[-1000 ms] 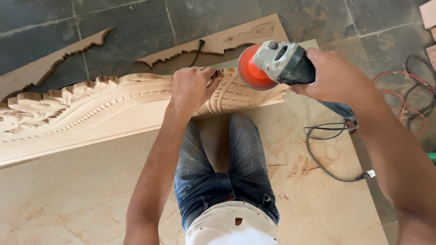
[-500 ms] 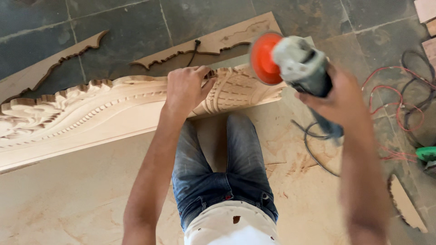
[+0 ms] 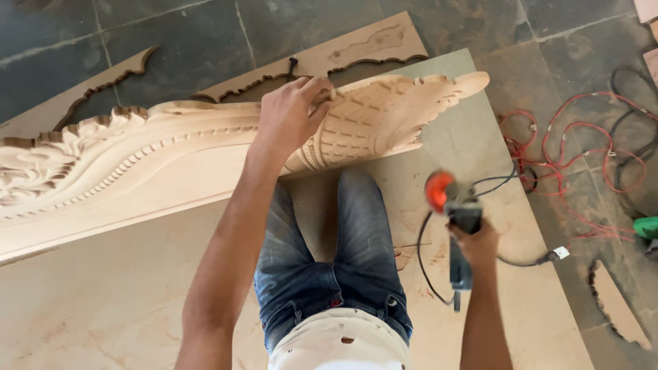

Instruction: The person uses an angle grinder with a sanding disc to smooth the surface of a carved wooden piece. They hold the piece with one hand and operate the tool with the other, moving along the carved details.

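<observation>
Down by the knee, right hand (image 3: 478,243) fingers now grip the lowered grinder (image 3: 458,219); left hand (image 3: 291,113) still clasps the carving (image 3: 137,161).

One head-worn view, steeply downward and close, over lap, floor (image 3: 171,27) and board (image 3: 103,308).

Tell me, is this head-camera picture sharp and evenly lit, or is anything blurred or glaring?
Head view: soft, even light, no harsh glare; carved wooden panel and left hand read crisply; right hand and orange-disc grinder look slightly soft; red cables stay clear; only faint shadows under the panel.
</observation>
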